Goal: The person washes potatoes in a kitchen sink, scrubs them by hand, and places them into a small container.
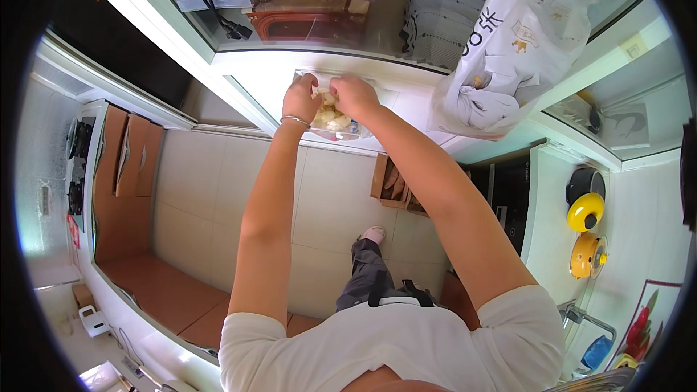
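On the white ledge (405, 106) below the window lies a clear plastic bag (348, 135) with pale, cream-coloured pieces (329, 117) inside, perhaps garlic. At its left edge is my left hand (300, 100), fingers curled on the plastic; a thin bracelet circles the wrist. My right hand (353, 97) grips the upper right side of the bag with bent fingers. Both hands cover parts of the bag, and my fingertips are partly hidden.
A large white plastic bag (501, 76) hangs at the ledge's right. Below stands a cardboard box (381, 179) on the tiled floor (256, 185). Brown cabinets (128, 218) line the left. A yellow lid (584, 212) and orange pot (585, 255) are on the right counter.
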Tool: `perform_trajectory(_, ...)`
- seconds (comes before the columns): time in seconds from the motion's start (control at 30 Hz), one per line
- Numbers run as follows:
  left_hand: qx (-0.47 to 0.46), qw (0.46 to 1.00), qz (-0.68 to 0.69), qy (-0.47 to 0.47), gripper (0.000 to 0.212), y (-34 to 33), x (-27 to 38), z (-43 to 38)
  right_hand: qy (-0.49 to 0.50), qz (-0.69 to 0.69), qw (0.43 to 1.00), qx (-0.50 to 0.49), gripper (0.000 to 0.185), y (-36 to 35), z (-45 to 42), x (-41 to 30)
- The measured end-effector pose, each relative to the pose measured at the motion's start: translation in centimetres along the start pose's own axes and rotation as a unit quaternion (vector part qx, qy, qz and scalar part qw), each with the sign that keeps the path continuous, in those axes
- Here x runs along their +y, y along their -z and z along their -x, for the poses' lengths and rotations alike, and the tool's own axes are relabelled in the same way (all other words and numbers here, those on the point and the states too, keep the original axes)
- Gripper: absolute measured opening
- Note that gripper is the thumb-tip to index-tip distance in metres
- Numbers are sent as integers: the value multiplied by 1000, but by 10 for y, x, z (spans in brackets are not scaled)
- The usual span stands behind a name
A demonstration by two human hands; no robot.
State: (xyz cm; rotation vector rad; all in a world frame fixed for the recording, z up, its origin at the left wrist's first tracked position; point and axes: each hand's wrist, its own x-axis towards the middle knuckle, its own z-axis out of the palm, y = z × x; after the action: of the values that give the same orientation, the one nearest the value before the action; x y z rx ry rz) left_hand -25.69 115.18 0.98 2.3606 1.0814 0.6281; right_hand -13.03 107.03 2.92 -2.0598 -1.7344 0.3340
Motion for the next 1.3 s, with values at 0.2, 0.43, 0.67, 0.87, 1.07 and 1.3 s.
perform_trajectory(0.2,-4,989,-35,-141,60,-8,-16,-2,78,-12,993,-84,18,-33,-6,21)
perform_trajectory(0.43,-72,993,63,-76,52,-10,-20,-3,81,-82,992,-42,32,-40,-4,24)
perform_trajectory(0.67,-72,991,100,-51,58,-6,1,-1,57,-88,994,2,33,-38,-1,32)
perform_trajectory(0.87,15,953,301,-24,45,13,12,25,-19,-456,887,-64,39,7,40,14)
perform_trajectory(1.07,-202,527,821,84,56,6,159,80,-40,-911,410,34,59,120,188,37)
perform_trajectory(1.3,-516,465,719,8,49,-92,350,163,-13,-857,377,351,63,206,442,69)
